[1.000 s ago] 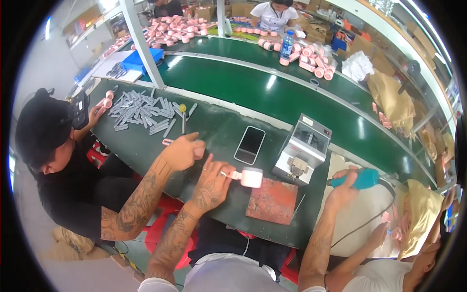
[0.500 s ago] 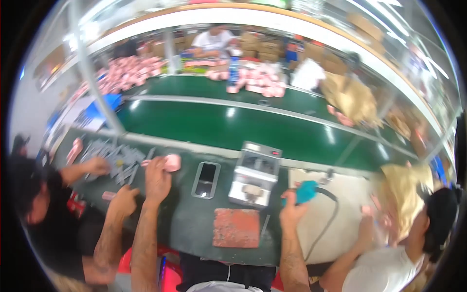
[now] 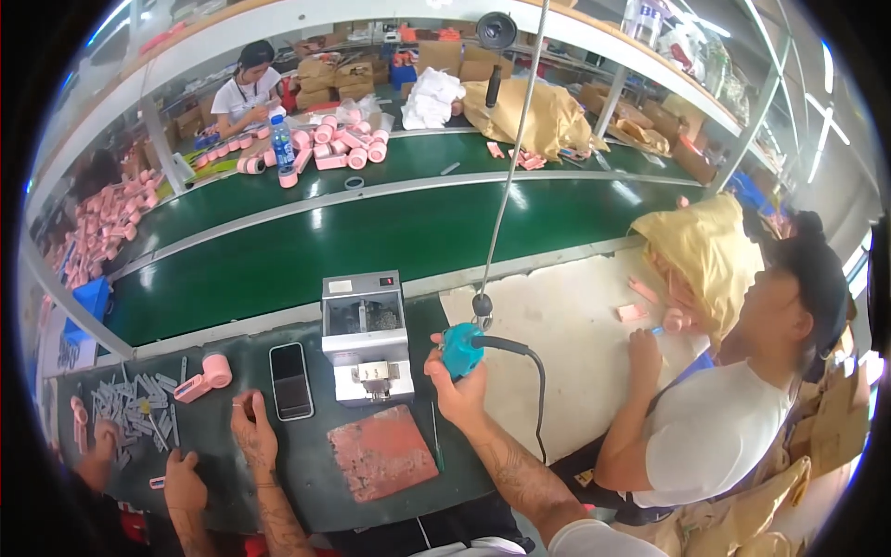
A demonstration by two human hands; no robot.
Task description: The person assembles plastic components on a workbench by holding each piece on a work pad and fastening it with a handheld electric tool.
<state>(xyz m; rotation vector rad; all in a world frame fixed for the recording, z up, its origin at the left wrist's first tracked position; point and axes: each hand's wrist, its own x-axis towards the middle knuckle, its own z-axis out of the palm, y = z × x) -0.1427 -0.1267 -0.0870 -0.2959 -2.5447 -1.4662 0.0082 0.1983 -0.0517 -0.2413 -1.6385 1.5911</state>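
Fingers of the right hand wrap the teal screwdriver; left hand lies spread beside the phone.

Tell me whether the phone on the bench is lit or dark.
Dark: the phone lies flat, face up, its screen black, beside the left hand.

Right hand: closed around a teal electric screwdriver, hung from a cable above.
Left hand: laid flat on the dark mat, just beside a black phone.
Centre: a grey metal machine, with a reddish pad in front.
Left: a pink handheld device beside grey parts.
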